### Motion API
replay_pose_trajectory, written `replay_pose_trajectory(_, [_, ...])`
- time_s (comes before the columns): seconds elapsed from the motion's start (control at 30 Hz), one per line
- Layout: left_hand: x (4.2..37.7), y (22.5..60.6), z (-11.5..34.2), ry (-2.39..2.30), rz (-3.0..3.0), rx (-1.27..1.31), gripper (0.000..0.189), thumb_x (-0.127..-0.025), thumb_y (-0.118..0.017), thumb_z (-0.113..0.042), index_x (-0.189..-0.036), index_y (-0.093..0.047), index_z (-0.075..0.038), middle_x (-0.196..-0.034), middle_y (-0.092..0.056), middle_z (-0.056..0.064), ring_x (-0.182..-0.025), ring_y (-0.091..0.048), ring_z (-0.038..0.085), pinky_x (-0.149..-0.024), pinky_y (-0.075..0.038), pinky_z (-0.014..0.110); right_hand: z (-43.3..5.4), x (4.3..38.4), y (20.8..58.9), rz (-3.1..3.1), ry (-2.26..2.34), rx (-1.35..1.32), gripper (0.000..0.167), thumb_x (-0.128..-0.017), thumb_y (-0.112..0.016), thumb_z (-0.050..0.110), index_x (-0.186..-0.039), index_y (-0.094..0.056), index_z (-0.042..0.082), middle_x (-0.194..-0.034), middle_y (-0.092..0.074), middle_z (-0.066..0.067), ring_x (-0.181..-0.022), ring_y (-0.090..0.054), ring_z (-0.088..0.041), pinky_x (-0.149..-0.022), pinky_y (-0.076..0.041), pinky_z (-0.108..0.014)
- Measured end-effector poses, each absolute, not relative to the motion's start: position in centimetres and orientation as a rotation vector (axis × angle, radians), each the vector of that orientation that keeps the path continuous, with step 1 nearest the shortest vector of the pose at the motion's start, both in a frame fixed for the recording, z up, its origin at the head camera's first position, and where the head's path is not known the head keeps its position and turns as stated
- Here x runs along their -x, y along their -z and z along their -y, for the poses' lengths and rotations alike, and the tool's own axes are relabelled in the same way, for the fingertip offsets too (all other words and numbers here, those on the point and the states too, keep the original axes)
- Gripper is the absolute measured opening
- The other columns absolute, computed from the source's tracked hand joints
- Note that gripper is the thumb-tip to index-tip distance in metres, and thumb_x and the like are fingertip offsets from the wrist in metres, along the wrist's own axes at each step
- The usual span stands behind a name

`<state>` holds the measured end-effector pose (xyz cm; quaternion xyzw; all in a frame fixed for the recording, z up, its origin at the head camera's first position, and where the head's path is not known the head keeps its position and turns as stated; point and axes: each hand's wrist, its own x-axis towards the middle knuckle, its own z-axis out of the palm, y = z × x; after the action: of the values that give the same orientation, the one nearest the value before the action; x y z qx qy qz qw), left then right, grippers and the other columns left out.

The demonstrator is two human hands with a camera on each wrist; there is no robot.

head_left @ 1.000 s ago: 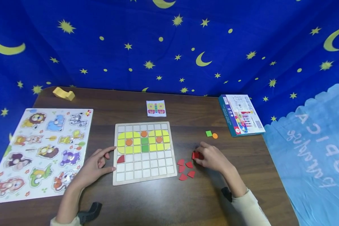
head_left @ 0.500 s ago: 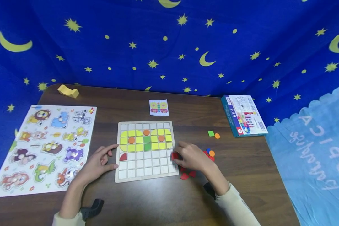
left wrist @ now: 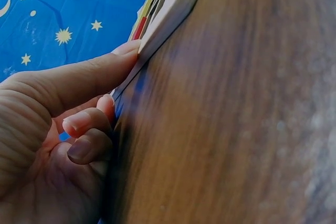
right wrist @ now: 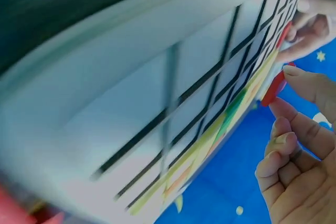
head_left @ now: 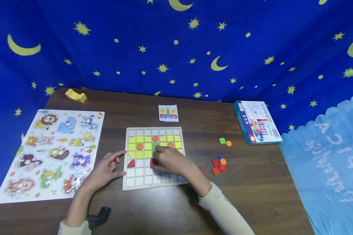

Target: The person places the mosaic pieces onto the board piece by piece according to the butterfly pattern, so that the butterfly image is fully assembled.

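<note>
A wooden grid board (head_left: 130, 181) holds yellow, orange and green tiles in its upper rows and a red quarter-circle tile (head_left: 131, 164) below them at the left. My left hand (head_left: 104, 171) rests at the board's left edge, thumb and index finger touching it well apart. In the left wrist view, the other fingers of that left hand (left wrist: 68, 114) are bent. Over the middle of the grid, my right hand (head_left: 172, 160) pinches a red square tile (head_left: 154, 163). The right wrist view shows this red tile (right wrist: 273, 88) between thumb and index finger, close above the board.
Right of the board lie several red squares (head_left: 216, 171) with orange and blue tiles, partly overlapping. Further back are a green square (head_left: 222, 140) and an orange circle (head_left: 228, 143). A butterfly card (head_left: 168, 113), a box (head_left: 257, 122), an animal puzzle (head_left: 56, 166) and a yellow block (head_left: 75, 95) surround the board.
My right hand has carried the red tile leftward from the loose pile to over the middle of the board. The left hand stays at the board's edge. The head view has shifted slightly.
</note>
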<state>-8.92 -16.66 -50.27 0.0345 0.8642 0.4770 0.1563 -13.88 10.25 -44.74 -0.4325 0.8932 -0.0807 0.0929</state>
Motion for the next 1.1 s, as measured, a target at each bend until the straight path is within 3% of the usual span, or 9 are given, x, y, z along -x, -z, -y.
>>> replay_pose_trajectory(0.23, [8.9,50.6,16.8,-1.409,-2.481,-0.137,0.071,-0.080,-0.081,-0.011,-0.144,-0.049,-0.007,-0.101,-0.046,0.007,-0.066,-0.037,0.009,-0.063,-0.035,0.025,-6.7,14.2,45.3,-2.612,0.230,1.290,0.025,-0.088,-0.074,0.031,-0.104,-0.075,0.012,-0.093,-0.061,0.002,-0.072,-0.050,-0.006,-0.066,-0.042,-0.019])
replay_pose_trajectory(0.4, [8.9,50.9,16.8,-1.405,-2.495,-0.156,0.070,-0.080,-0.080,-0.010,-0.143,-0.049,-0.008,-0.101,-0.046,0.007,-0.065,-0.037,0.009,-0.063,-0.035,0.025,-5.3,14.1,45.9,-2.652,0.156,1.303,0.017,-0.090,-0.072,0.026,-0.099,-0.074,0.012,-0.094,-0.062,0.001,-0.072,-0.054,-0.007,-0.068,-0.046,-0.022])
replay_pose_trajectory(0.87, [8.8,50.7,16.8,-1.391,-2.500,-0.151,0.071,-0.080,-0.081,-0.010,-0.143,-0.050,-0.008,-0.101,-0.047,0.006,-0.065,-0.038,0.009,-0.065,-0.035,0.025,-4.7,13.5,46.1,-2.702,0.186,1.249,0.013,-0.092,-0.071,0.020,-0.103,-0.075,0.014,-0.095,-0.066,0.002,-0.080,-0.061,-0.008,-0.069,-0.049,-0.021])
replay_pose_trajectory(1.1, [8.8,50.6,16.8,-1.382,-2.492,-0.126,0.073,-0.080,-0.081,-0.013,-0.145,-0.048,-0.009,-0.102,-0.046,0.007,-0.065,-0.038,0.010,-0.064,-0.036,0.026,-5.9,13.3,45.4,-2.708,0.247,1.215,0.024,-0.088,-0.076,0.029,-0.105,-0.075,0.013,-0.093,-0.064,0.002,-0.075,-0.056,-0.006,-0.069,-0.046,-0.019])
